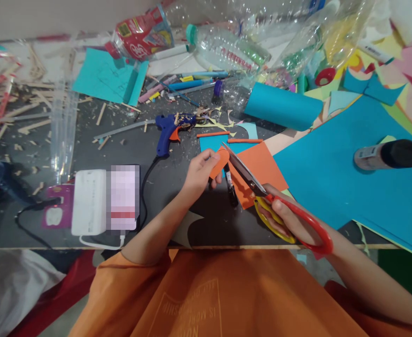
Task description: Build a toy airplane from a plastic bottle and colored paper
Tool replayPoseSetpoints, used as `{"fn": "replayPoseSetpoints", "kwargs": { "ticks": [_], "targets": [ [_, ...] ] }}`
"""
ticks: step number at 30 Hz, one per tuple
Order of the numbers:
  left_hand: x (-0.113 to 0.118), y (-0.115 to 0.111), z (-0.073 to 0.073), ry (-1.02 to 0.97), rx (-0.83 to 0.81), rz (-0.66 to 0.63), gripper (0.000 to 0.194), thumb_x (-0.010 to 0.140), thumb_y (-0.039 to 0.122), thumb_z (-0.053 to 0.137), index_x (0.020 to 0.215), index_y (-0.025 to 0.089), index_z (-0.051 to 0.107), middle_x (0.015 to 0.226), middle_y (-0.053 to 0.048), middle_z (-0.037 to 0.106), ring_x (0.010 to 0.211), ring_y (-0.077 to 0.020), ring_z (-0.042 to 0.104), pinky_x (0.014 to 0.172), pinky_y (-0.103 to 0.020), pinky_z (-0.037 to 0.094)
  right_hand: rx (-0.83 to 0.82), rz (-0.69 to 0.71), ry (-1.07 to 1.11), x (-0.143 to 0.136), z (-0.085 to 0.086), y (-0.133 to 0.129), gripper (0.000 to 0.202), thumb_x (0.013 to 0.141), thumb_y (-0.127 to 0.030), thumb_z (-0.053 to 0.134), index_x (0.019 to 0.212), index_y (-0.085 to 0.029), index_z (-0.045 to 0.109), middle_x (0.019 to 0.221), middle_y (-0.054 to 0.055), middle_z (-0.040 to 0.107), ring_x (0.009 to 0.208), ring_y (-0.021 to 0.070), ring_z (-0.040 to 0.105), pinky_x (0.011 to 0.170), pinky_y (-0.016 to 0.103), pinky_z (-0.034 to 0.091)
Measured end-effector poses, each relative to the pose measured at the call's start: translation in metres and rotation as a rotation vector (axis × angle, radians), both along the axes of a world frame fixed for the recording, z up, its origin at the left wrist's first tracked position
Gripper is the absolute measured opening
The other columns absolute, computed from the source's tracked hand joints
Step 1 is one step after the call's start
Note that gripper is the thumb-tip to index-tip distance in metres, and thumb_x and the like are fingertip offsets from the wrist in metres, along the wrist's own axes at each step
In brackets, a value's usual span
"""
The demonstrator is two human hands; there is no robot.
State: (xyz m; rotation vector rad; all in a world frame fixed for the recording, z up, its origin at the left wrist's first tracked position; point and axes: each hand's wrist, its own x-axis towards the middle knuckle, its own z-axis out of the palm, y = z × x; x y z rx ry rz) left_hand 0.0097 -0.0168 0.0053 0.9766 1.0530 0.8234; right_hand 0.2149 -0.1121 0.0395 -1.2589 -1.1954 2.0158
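My left hand pinches a small orange paper piece with a rounded top. In my right hand is a pair of scissors with one red and one yellow handle; their blades point up and left, with the tips beside the orange piece. Below the blades lies a larger orange sheet, partly over blue paper. A black marker rests between my hands. Two thin orange strips lie along the top of the blue paper.
A blue glue gun lies left of centre. A white power bank and a phone are front left. Plastic bottles line the back. At the right are a blue sheet, a blue-wrapped bottle and a black-capped can.
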Motion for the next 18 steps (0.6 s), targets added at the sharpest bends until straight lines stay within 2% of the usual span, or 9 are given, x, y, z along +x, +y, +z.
{"fn": "replayPoseSetpoints", "kwargs": {
  "ticks": [9, 13, 18],
  "targets": [
    [-0.0019, 0.0028, -0.0032, -0.019, -0.069, 0.088, 0.031, 0.071, 0.043, 0.068, 0.066, 0.021, 0.047, 0.034, 0.012, 0.039, 0.026, -0.0028, 0.028, 0.031, -0.016, 0.020, 0.043, 0.005, 0.021, 0.0034, -0.0037, -0.0025, 0.039, 0.093, -0.061, 0.037, 0.091, -0.023, 0.044, 0.054, -0.009, 0.035, 0.036, 0.0045, 0.025, 0.034, 0.021, 0.021],
    [-0.0030, 0.0043, -0.0014, -0.053, -0.044, 0.123, 0.025, 0.068, 0.036, 0.071, 0.063, 0.018, 0.053, 0.038, 0.010, 0.042, 0.031, -0.0025, 0.032, 0.036, -0.017, 0.027, 0.060, -0.035, 0.071, 0.0016, -0.0033, -0.0032, 0.038, 0.094, -0.060, 0.036, 0.092, -0.023, 0.043, 0.057, -0.009, 0.037, 0.036, 0.0038, 0.026, 0.034, 0.022, 0.022],
    [0.0003, 0.0014, -0.0022, 0.035, 0.054, 0.130, 0.036, 0.078, 0.040, 0.063, 0.052, 0.016, 0.054, 0.040, 0.006, 0.046, 0.035, -0.0024, 0.036, 0.040, -0.019, 0.029, 0.068, -0.042, 0.120, -0.0014, -0.0027, -0.0041, 0.041, 0.094, -0.063, 0.029, 0.097, -0.024, 0.042, 0.065, -0.007, 0.042, 0.037, 0.0035, 0.027, 0.037, 0.023, 0.026]
  ]
}}
